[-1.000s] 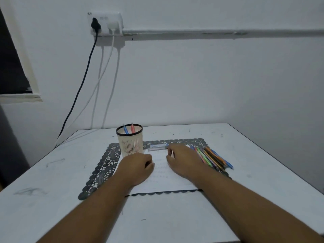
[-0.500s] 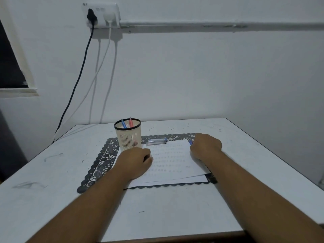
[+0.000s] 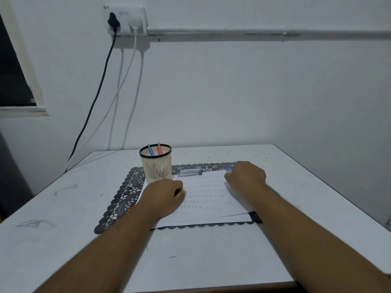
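A sheet of white paper (image 3: 208,197) with faint rows of writing lies on a black lace mat (image 3: 123,196). My left hand (image 3: 164,196) rests on the paper's left part with its fingers curled into a loose fist, nothing visible in it. My right hand (image 3: 246,176) sits at the paper's far right corner, fingers curled down, and the tip of a blue pen (image 3: 227,167) sticks out from under it. A clear pen with a blue cap (image 3: 190,172) lies at the paper's far edge. A cream mesh pen cup (image 3: 156,166) holds a blue and a red pen.
The white table (image 3: 211,254) ends at a front edge near me and a right edge toward the wall. A black cable (image 3: 95,102) and white cables hang from a wall socket (image 3: 124,20) down behind the table's far left corner.
My right hand left the clear pen and moved right, onto the pile of coloured pens, which it now hides. My left hand has stayed on the paper. The view has shifted slightly.
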`<state>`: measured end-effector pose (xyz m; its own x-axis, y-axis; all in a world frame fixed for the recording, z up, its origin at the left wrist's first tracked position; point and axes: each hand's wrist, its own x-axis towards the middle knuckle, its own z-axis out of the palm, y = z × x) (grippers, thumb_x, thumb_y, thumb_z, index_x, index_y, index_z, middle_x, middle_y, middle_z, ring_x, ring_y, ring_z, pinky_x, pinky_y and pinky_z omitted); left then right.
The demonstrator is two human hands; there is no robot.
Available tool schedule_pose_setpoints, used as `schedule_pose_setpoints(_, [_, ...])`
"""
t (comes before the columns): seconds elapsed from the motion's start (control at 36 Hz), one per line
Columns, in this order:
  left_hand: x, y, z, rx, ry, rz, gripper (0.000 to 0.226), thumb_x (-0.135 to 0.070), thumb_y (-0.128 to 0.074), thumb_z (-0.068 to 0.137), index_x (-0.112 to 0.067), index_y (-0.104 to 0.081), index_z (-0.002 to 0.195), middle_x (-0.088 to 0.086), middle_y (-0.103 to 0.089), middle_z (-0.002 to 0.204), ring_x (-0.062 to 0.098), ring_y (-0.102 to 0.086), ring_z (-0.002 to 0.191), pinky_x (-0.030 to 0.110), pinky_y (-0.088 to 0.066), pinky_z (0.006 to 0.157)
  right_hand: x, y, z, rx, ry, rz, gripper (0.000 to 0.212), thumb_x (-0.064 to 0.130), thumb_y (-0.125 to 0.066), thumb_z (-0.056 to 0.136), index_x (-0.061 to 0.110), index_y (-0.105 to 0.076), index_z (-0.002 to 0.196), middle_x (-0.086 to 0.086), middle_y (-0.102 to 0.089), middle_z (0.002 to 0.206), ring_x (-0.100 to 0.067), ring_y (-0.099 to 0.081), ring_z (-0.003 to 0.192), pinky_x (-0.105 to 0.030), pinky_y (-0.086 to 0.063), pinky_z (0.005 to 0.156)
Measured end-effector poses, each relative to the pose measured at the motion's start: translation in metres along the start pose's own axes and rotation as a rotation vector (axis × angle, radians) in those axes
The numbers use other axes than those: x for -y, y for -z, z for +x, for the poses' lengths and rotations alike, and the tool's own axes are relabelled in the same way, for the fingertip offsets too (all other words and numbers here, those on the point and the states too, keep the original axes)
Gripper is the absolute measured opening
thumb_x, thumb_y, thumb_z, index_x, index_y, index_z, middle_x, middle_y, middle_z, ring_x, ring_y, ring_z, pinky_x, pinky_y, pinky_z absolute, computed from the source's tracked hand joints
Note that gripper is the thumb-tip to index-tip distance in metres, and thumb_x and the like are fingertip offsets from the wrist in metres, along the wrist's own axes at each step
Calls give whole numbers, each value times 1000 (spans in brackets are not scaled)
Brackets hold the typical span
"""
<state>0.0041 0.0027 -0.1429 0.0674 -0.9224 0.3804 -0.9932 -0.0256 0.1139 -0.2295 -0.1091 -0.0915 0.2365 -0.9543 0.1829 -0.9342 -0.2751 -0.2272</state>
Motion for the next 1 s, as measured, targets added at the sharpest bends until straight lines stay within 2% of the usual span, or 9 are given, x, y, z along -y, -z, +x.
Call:
schedule_pose_setpoints(0.14, [-2, 2, -1, -53, -33, -30, 26, -40, -49, 96, -25, -48, 75, -8, -55, 74, 8, -51, 70, 32, -42, 58, 17, -2, -11, -92, 192, 322, 22, 34, -52, 99, 22, -54, 80, 4, -62, 75, -17, -52, 64, -31, -34, 55])
schedule_pose_setpoints(0.22, [-8, 6, -1, -240, -105, -69, 13, -37, -65, 91, -29, -56, 95, -15, -54, 100, 7, -48, 92, 30, -43, 68, 31, -15, -20, 16, 277, 525, 20, 33, -55, 99, 23, -58, 81, 0, -69, 76, -19, -56, 65, -33, -39, 58])
schedule_pose_setpoints(0.31, [-11, 11, 2, -312, -168, -80, 35, -37, -78, 82, -28, -59, 110, -11, -54, 112, 12, -49, 101, 30, -45, 80, 38, -27, -24, 151, 330, 649, 22, 28, -60, 99, 21, -60, 79, -9, -71, 78, -14, -54, 62, -31, -41, 58])
schedule_pose_setpoints(0.39, [-12, 12, 4, -291, -217, -28, 37, -40, -80, 80, -29, -63, 111, -11, -60, 112, 15, -54, 103, 35, -44, 88, 39, -27, -26, 278, 397, 746, 24, 27, -66, 100, 17, -66, 78, -1, -70, 69, -9, -59, 62, -15, -45, 57])
schedule_pose_setpoints(0.5, [-11, 11, 6, -270, -269, 21, 13, -36, -76, 87, -31, -66, 92, -14, -64, 89, 14, -59, 89, 37, -44, 78, 38, -27, -23, 288, 396, 799, 26, 25, -67, 100, 16, -68, 76, 4, -69, 65, -6, -61, 63, -15, -46, 62])
schedule_pose_setpoints(0.61, [-10, 11, 6, -277, -238, -14, 13, -33, -75, 89, -30, -62, 88, -13, -62, 84, 14, -56, 83, 35, -43, 73, 37, -28, -24, 342, 332, 994, 22, 21, -65, 102, 6, -72, 87, -6, -70, 75, -8, -59, 63, -25, -47, 73])
schedule_pose_setpoints(0.75, [-11, 13, 2, -278, -127, -16, 13, -35, -72, 92, -31, -61, 85, -17, -54, 78, 7, -44, 72, 26, -29, 63, 32, -23, -20, 305, 183, 1228, 18, 13, -64, 102, -2, -73, 99, -15, -67, 83, 1, -54, 51, -11, -39, 50])
schedule_pose_setpoints(0.86, [-8, 13, -1, -256, -64, -17, 14, -40, -69, 93, -33, -59, 86, -18, -53, 79, 5, -47, 73, 20, -27, 59, 23, -23, -16, 352, 108, 1289, 13, 14, -71, 98, 10, -78, 89, -16, -74, 85, -11, -51, 58, -20, -36, 48])
schedule_pose_setpoints(1.0, [-6, 13, -1, -236, -47, -33, 14, -41, -67, 93, -32, -58, 86, -17, -56, 81, 6, -49, 75, 19, -30, 60, 23, -23, -15, 349, 98, 1315, 5, 2, -72, 93, 4, -77, 91, -15, -74, 83, -12, -51, 59, -20, -38, 46])
